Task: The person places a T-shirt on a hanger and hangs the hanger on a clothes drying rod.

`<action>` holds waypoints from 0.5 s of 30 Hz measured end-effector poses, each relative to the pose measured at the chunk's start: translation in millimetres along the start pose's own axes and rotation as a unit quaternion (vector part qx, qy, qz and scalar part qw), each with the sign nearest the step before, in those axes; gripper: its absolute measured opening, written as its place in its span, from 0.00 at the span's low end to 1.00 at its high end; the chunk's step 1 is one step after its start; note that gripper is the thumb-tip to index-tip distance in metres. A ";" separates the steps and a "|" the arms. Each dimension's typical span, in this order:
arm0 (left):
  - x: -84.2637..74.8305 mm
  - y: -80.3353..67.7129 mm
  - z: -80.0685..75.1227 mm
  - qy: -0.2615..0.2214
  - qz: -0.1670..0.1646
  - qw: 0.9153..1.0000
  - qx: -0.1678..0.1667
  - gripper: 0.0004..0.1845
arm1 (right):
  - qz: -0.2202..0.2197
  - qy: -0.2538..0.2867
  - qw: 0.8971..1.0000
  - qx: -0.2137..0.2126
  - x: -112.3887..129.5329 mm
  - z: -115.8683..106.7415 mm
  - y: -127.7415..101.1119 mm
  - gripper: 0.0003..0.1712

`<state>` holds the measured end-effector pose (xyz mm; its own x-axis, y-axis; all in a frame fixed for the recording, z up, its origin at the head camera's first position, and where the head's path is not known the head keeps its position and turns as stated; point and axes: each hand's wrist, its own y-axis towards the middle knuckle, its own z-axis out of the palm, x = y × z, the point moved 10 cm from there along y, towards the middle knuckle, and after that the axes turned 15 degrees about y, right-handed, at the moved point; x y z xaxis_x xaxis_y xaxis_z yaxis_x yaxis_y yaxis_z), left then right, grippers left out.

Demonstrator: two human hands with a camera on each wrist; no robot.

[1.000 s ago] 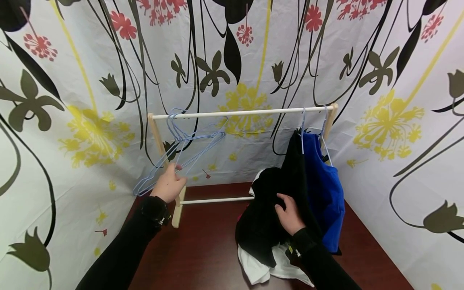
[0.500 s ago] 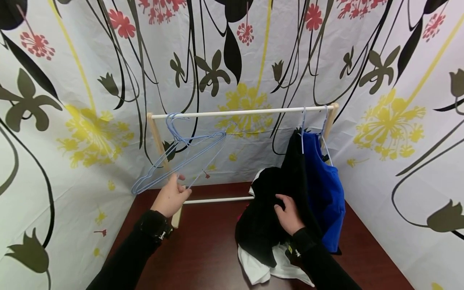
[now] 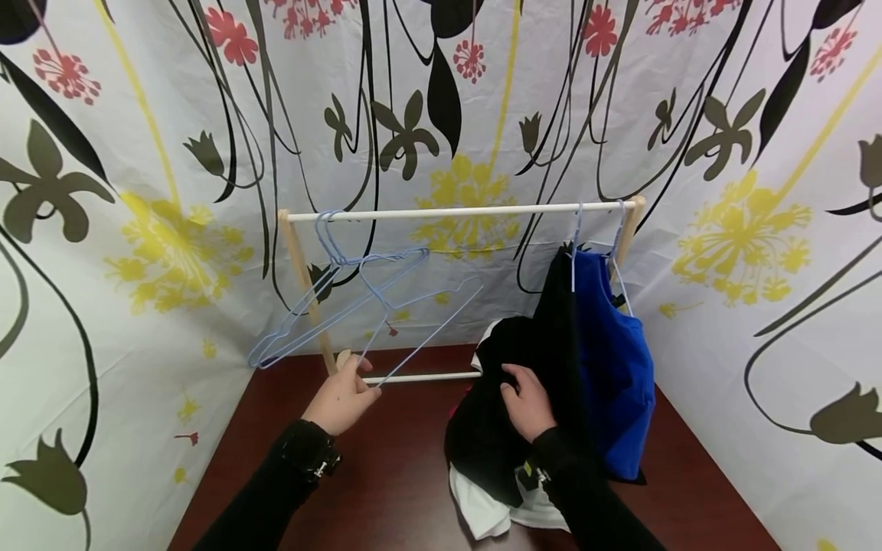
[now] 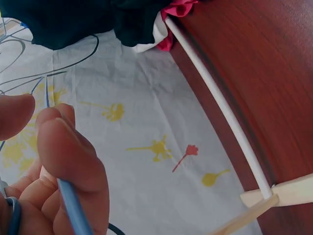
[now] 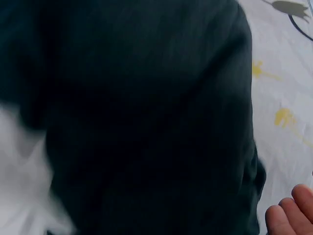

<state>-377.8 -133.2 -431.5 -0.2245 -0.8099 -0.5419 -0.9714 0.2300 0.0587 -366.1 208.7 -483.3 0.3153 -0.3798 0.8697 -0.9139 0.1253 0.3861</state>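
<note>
A light blue wire hanger [image 3: 420, 325] is pinched by its lower corner between the thumb and curled fingers of the left hand [image 3: 342, 402], so that hand is closed round the wire. The close-up from the left wrist shows the same thing, the blue wire [image 4: 73, 205] tucked under the bent fingers [image 4: 73, 161]. The hanger is held off the rail, slanting up and to the right from the hand, with its hook up above the fingers.

Up and to the left of that hand, two more blue hangers [image 3: 324, 306] are hung on the white rail [image 3: 455, 212] of a small wooden rack [image 3: 296, 268].

The right hand [image 3: 527, 402] is laid on a black garment [image 3: 496, 428], fingers fairly straight and spread, nothing really gripped. A white garment [image 3: 482, 513] is seen under the black one, just below the wrist. Right of that hand, a blue shirt [image 3: 613, 375] is hung on the rail. All of it is set on a dark red table [image 3: 386, 490].
</note>
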 end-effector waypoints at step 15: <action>-7.6 -4.9 18.0 -0.021 0.007 0.999 0.024 0.21 | 0.042 -0.120 0.983 0.131 6.7 76.4 80.7 0.29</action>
<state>-370.0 -118.5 -442.7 -0.2332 -0.7838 -0.5756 -0.9634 0.2666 0.0272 -457.2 146.2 -469.8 0.1958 -0.5869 0.7857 -0.9785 -0.0638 0.1962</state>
